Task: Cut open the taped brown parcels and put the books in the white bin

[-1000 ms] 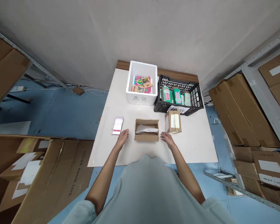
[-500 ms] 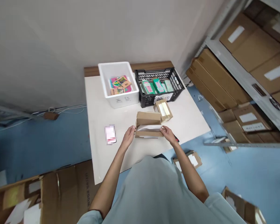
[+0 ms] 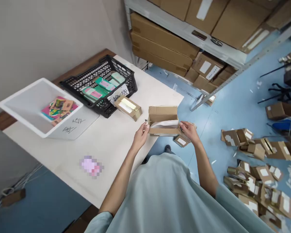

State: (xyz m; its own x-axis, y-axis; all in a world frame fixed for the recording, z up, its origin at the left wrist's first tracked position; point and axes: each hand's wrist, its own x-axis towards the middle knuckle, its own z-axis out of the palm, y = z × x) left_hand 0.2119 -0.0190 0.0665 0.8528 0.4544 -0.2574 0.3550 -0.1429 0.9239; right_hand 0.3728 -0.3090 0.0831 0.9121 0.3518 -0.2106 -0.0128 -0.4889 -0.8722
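Observation:
An opened cardboard box (image 3: 163,110) is held in front of me, its lid flap up and something white lying inside. My left hand (image 3: 141,136) grips its left end, fingers closed on the cardboard. On the opposite end, my right hand (image 3: 189,131) pinches the box edge. A closed, taped small carton (image 3: 128,107) rests on the table (image 3: 116,145) to the left. Beyond it stands a black plastic crate (image 3: 104,111) with several green and pink boxes in it. The white bin (image 3: 74,129) at the far left holds colourful printed packets.
A blurred pinkish item (image 3: 91,165) lies on the table's near part. Metal shelving (image 3: 223,53) with large cartons (image 3: 165,40) stands behind to the right. Several opened boxes (image 3: 264,178) and paper scraps litter the blue floor (image 3: 206,149) on my right.
My view has turned to the right. Both hands have carried the opened box from over the table to its right edge, partly past it. The crate and bin now appear further left.

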